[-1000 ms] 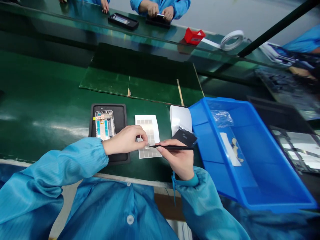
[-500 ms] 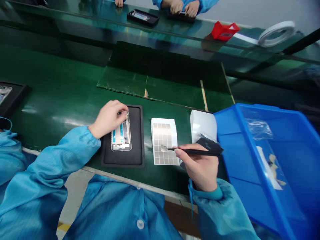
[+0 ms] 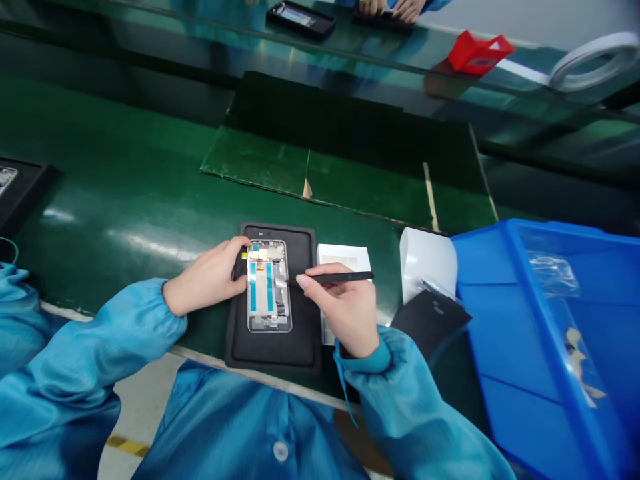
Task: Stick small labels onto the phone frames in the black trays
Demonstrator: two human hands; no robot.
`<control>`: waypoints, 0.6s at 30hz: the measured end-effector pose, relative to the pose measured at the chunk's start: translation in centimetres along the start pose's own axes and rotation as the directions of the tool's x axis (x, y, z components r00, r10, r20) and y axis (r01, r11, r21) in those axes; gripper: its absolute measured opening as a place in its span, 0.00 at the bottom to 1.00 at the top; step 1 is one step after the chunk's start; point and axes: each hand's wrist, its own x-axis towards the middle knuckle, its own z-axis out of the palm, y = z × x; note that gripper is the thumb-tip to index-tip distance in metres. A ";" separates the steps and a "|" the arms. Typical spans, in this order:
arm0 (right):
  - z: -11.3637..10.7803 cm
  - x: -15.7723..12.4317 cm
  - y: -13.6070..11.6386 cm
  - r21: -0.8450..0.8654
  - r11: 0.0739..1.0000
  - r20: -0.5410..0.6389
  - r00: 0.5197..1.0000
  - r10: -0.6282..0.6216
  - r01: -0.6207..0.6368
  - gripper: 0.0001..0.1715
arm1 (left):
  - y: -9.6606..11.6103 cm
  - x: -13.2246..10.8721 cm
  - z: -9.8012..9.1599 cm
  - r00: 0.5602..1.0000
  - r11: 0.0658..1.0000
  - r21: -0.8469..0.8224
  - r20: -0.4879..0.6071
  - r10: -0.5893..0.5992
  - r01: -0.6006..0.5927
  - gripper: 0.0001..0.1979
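Observation:
A phone frame (image 3: 269, 287) lies in a black holder tray (image 3: 274, 347) on the green bench. My left hand (image 3: 210, 277) rests on the tray's left side, fingers curled against the frame's upper left edge. My right hand (image 3: 340, 307) is closed on black tweezers (image 3: 335, 278), whose tip carries a small grey sticker over the frame's middle. A white sticker sheet (image 3: 345, 257) lies just right of the tray, partly hidden by my right hand.
A blue bin (image 3: 505, 320) stands at the right with plastic bags inside. A curled white sheet (image 3: 427, 260) and a black pouch (image 3: 430, 320) lie beside it. Another black tray (image 3: 20, 190) sits at far left. Other people's hands (image 3: 395, 7) work across the bench.
My right hand moved left from the sticker sheet to over the phone frame, tweezers carrying a sticker. My left hand shifted to the frame's left edge. The view swung left.

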 end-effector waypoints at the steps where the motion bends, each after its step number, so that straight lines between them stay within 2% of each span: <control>1: 0.4 0.0 0.1 0.014 1.000 0.009 1.000 0.010 -0.010 0.14 | 0.4 -0.1 0.5 1.000 1.000 0.007 -0.006 0.004 -0.003 0.27; 7: 1.4 -0.1 1.4 -0.005 0.999 -0.002 0.999 0.045 -0.045 0.12 | 1.6 -0.7 2.5 0.993 0.989 0.134 -0.091 0.072 -0.060 0.23; 10: 1.5 0.0 1.8 -0.074 0.997 0.002 1.000 0.028 -0.028 0.11 | 1.3 -0.9 2.7 0.976 0.962 0.252 -0.160 0.149 -0.106 0.20; 12: 1.5 0.1 1.8 -0.105 0.994 0.000 1.000 0.012 -0.012 0.10 | 1.0 -1.0 2.7 0.954 0.932 0.316 -0.180 0.241 -0.176 0.17; 15: 1.2 0.5 1.3 -0.101 0.995 -0.049 0.999 -0.005 0.000 0.08 | 0.8 -1.0 2.6 0.908 0.867 0.391 -0.152 0.391 -0.308 0.15; 18: 0.8 0.9 1.0 -0.058 0.998 -0.101 0.995 0.007 -0.013 0.08 | 1.1 -1.0 2.3 0.900 0.818 0.471 -0.104 0.424 -0.332 0.16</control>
